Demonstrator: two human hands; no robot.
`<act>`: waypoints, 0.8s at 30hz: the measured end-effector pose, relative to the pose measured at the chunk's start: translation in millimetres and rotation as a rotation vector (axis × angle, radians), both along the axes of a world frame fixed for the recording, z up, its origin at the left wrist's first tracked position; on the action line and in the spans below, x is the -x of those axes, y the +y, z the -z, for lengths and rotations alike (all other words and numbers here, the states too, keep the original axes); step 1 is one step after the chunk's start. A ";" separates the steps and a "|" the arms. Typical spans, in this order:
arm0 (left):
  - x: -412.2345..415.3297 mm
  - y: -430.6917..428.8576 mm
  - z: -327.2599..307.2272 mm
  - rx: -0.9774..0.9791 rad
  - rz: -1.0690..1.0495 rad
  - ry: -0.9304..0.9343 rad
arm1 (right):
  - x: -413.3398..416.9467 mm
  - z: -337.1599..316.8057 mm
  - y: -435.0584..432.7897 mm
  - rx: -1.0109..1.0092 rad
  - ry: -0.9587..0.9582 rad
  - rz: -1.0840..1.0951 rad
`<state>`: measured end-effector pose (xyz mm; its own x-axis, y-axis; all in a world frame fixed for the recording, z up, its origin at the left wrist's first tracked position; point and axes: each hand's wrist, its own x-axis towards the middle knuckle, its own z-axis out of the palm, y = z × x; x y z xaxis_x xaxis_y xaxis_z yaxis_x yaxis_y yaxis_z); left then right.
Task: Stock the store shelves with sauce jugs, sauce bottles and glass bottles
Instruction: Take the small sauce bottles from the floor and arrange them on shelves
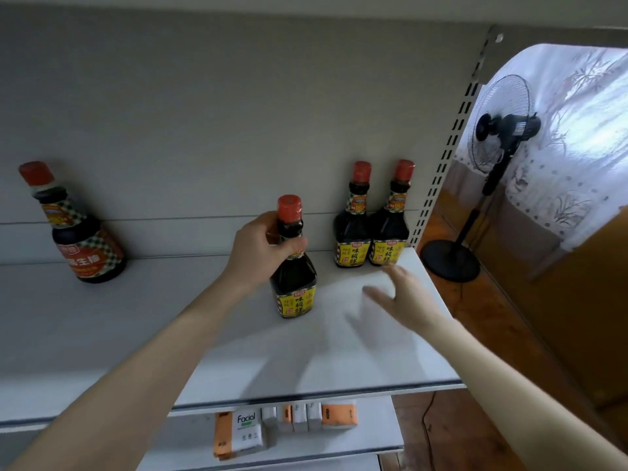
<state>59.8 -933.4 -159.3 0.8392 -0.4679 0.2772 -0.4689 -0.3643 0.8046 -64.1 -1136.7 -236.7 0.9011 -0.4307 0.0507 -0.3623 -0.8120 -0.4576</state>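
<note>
A black pedestal fan (499, 130) stands on the wooden floor (482, 321); tissue packs (244, 433) sit on a lower shelf (339, 443).

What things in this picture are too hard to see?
All in the head view:
The right hand is smeared by motion blur, fingers unclear.
The held sauce bottle has its neck label covered by the left hand.
The packs have their tops hidden by the upper shelf; print too small.
</note>
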 end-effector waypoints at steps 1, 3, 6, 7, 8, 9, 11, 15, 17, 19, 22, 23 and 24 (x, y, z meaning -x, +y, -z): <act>-3.7 -4.7 -0.6 -0.001 0.003 0.003 | 3.9 11.5 0.9 0.020 0.108 -0.004; -11.9 -15.4 -1.0 -0.004 0.011 0.009 | 9.0 25.9 1.4 0.095 0.222 -0.017; -25.3 -32.4 -1.1 -0.017 0.030 0.009 | 14.4 33.9 2.3 0.118 0.232 -0.035; -30.0 -37.8 -1.1 -0.018 0.036 0.011 | 16.0 34.7 3.3 0.117 0.228 -0.036; -34.6 -42.8 -1.1 -0.019 0.042 0.016 | 17.1 35.8 4.2 0.122 0.221 -0.036; -38.8 -47.3 -1.4 -0.024 0.050 0.021 | 17.8 37.3 4.1 0.130 0.217 -0.038; -47.0 -55.1 -2.4 -0.048 0.074 0.019 | 17.7 40.0 2.2 0.138 0.218 -0.033; -59.8 -65.2 -4.8 -0.108 0.072 -0.014 | 16.6 42.0 1.4 0.159 0.207 -0.026; -62.1 -69.3 -4.9 -0.109 0.062 -0.021 | 16.2 42.8 1.4 0.176 0.210 -0.028; -63.0 -73.8 -4.1 -0.111 0.052 -0.032 | 16.2 42.9 1.0 0.172 0.211 -0.023; -63.7 -78.4 -3.0 -0.105 0.038 -0.032 | 16.3 42.0 1.1 0.174 0.210 -0.019; -64.0 -79.0 -2.6 -0.104 0.036 -0.033 | 16.3 41.4 1.5 0.180 0.212 -0.021; -64.4 -79.5 -2.2 -0.103 0.038 -0.035 | 16.3 41.2 1.8 0.184 0.214 -0.023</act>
<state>124.2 -1012.8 -157.1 0.8108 -0.5271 0.2544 -0.5110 -0.4256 0.7468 -80.3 -1134.9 -277.9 0.9090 -0.4115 -0.0664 -0.4157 -0.8834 -0.2164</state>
